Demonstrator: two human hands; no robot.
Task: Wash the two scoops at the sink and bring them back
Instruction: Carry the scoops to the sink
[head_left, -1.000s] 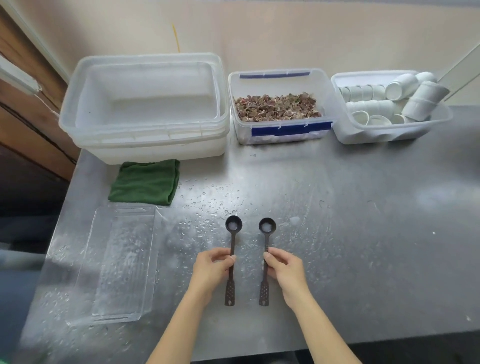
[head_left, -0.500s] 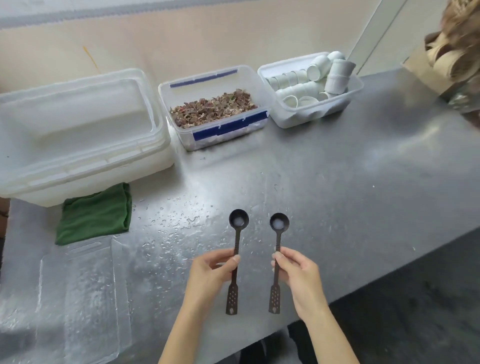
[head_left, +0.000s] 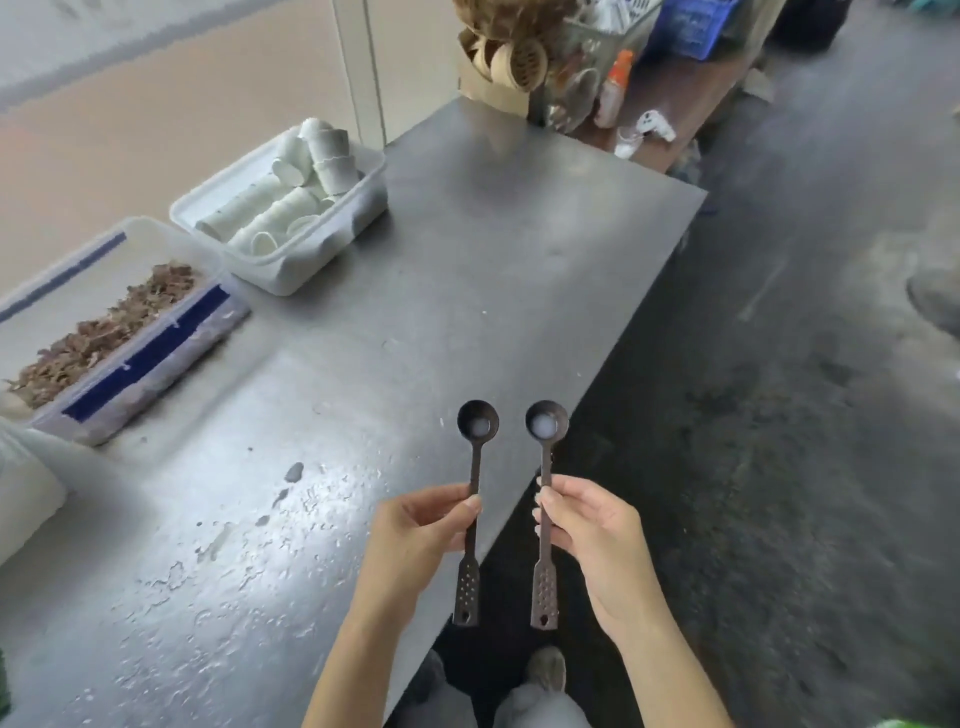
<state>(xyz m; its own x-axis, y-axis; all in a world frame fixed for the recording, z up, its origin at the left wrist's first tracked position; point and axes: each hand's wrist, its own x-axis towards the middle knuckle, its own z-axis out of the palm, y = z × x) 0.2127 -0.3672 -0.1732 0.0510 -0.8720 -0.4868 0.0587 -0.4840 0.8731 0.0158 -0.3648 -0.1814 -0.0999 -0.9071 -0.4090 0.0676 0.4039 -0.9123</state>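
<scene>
Head view: left hand (head_left: 415, 530) and right hand (head_left: 592, 530) fingers each pinch a dark, round-bowled scoop's slim handle.

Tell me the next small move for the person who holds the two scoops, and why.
Probably carry them level away from the table, toward the sink, which is not in view. The left hand and right hand each have a grip on one scoop by the handle, bowls up. Both bowls hold a whitish residue, so they look unwashed, and the right one is already past the edge.
</scene>
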